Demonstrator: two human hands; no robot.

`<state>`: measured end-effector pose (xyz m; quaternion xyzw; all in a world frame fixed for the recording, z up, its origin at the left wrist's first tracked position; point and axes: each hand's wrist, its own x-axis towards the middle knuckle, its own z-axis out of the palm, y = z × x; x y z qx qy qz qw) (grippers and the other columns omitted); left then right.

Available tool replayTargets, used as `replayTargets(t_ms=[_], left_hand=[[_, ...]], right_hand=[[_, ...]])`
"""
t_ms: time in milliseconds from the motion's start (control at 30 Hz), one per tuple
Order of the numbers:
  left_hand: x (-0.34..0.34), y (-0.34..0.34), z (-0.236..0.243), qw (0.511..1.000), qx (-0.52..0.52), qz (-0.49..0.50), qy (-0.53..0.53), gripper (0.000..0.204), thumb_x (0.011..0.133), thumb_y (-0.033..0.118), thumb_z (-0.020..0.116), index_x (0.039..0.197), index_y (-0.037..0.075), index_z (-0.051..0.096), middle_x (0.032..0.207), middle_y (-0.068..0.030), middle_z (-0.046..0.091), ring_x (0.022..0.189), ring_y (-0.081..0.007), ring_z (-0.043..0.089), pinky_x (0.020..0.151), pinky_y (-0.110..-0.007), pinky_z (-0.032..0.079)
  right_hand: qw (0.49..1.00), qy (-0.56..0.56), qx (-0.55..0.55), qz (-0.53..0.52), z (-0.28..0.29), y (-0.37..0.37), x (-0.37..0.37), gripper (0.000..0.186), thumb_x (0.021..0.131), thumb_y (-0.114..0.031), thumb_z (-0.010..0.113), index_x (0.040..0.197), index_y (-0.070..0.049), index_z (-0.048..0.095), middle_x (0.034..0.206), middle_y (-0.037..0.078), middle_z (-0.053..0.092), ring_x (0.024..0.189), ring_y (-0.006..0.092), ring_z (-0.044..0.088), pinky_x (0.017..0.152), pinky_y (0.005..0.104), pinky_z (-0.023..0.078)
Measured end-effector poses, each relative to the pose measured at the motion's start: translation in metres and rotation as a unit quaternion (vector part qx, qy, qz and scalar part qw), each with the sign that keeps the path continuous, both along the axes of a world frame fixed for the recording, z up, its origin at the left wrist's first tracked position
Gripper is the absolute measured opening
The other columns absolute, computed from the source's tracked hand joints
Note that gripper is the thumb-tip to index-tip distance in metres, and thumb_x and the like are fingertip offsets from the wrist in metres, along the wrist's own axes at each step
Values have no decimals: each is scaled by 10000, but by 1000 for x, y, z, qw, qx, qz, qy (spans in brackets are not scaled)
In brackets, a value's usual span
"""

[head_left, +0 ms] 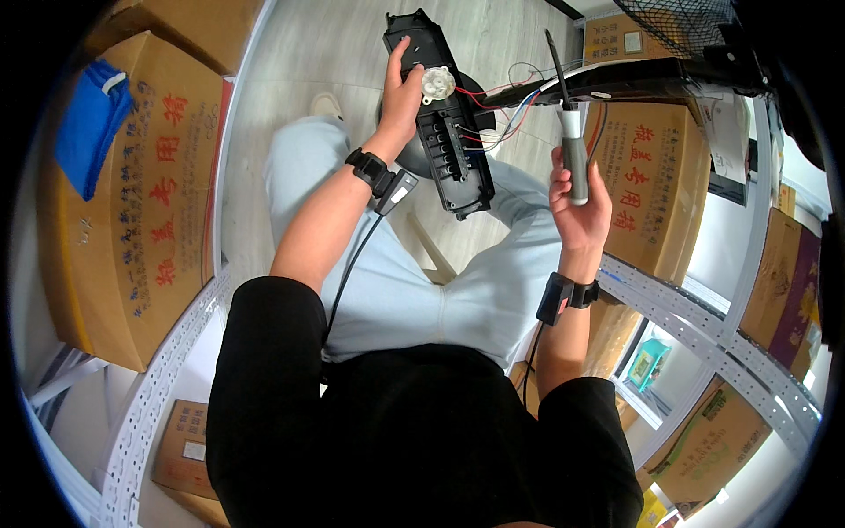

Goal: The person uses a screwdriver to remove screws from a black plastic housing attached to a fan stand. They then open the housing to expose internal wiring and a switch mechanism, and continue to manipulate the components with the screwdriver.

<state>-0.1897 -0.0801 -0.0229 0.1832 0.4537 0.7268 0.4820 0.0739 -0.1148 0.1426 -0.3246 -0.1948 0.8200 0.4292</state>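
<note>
My left hand point(400, 101) grips the left side of a long black plastic housing point(453, 167), with its fingers over the upper part and next to a round clear part point(437, 84). Several thin red, blue and white wires point(502, 132) run from the housing toward a long black curved piece point(607, 81) on the right. In my right hand point(583, 207) is a screwdriver point(574, 163) with a grey handle, its dark shaft pointing away from me. The screwdriver's tip is apart from the housing. Below the housing, a round dark part is mostly hidden.
Cardboard boxes stand on the left point(132, 202) and right point(651, 189), on perforated metal shelving point(687, 304). A blue cloth point(92, 128) hangs over the left box. A black mesh basket point(682, 26) is at the upper right. My legs point(352, 255) are spread below the housing.
</note>
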Motion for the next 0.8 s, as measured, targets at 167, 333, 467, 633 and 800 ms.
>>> replayTargets(t_ms=[167,333,467,633,800], left_hand=[[-8,0,10,999,1,-1,-45,599,954,97,586,1503,198,369,1325,-53,504,1013,-120,524,844,-271,460],[-7,3,-1,999,19,-7,-42,622,951,94,601,1513,178,350,1492,-77,388,1264,-180,466,1031,-311,404],[-7,2,-5,999,29,-6,-45,615,957,79,585,1515,186,350,1530,-74,344,1309,-186,423,1067,-315,371],[-7,0,7,998,44,3,-47,612,964,62,568,1519,192,344,1526,-73,350,1308,-184,424,1072,-318,370],[-8,0,9,995,48,15,-83,614,971,58,559,1525,193,332,1517,-68,362,1288,-179,439,1059,-311,383]], right_hand=[[976,-150,95,130,-5,-5,-7,482,847,-107,611,1284,53,483,1140,132,518,909,209,587,775,316,533],[881,-404,190,155,-25,0,-40,256,810,-49,636,1047,-8,549,909,62,549,766,144,556,715,277,477],[708,-632,293,116,-29,-4,-79,217,843,-163,731,860,-2,587,697,66,618,634,145,612,585,321,480],[525,-746,374,167,-43,-6,-97,372,773,-333,795,846,-20,607,765,193,681,736,403,666,634,474,520],[494,-757,381,191,-58,-9,-101,357,768,-267,785,943,-28,586,831,194,682,789,404,665,671,484,524]])
